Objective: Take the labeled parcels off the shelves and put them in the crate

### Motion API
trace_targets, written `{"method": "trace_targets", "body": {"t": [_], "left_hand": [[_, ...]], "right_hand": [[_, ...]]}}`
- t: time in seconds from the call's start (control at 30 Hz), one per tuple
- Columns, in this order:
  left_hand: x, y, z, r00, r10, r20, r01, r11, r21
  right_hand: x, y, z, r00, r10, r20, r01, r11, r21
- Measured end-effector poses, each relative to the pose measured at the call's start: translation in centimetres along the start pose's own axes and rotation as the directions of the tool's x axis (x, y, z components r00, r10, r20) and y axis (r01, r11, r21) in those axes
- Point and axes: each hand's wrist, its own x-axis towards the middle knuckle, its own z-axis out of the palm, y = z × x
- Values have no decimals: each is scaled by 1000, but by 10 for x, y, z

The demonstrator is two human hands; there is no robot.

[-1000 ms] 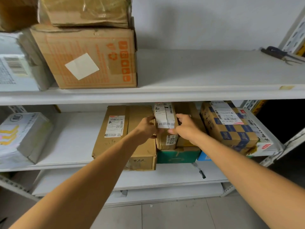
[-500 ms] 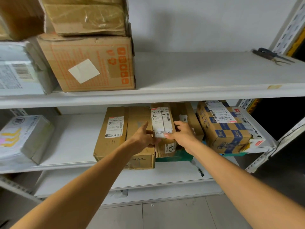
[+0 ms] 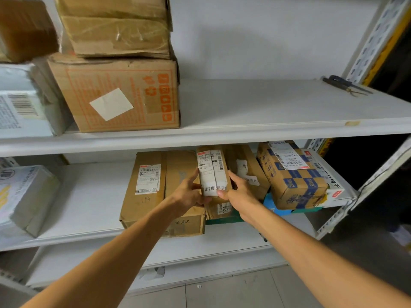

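On the mid white metal shelf (image 3: 84, 196), a flat brown cardboard box w/ white label (image 3: 151, 196) lies at 9 o'clock of your L hand (image 3: 189, 195). L hand grips the narrow brown cardboard parcel w/ long white label (image 3: 212, 172) by its left side, thumb up. R hand (image 3: 240, 195) clamps its right side, fingers curled. The parcel's on that shelf, atop other boxes. A blue-checked cardboard box (image 3: 295, 185) sits at 3 o'clock.

Single head-worn wide-angle view; aimed forward, slightly down at shelving (image 3: 244, 103); held near; left hand (image 3: 189, 194), right hand (image 3: 240, 194) framed centrally; floor (image 3: 222, 292) caught at near edge.
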Motion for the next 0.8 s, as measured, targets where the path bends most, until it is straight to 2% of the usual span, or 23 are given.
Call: {"method": "trace_targets", "body": {"t": [0.33, 0.53, 0.8], "left_hand": [[-34, 5, -22, 981, 126, 146, -130, 991, 15], [-65, 10, -29, 928, 213, 306, -247, 966, 75], [-89, 0, 5, 861, 238, 449, -286, 957, 41]], "right_hand": [[-59, -14, 21, 975, -20, -223, 30, 999, 40], [-101, -10, 41, 926, -31, -376, 83, 989, 122], [-154, 11, 26, 847, -46, -530, 149, 977, 153]]}}
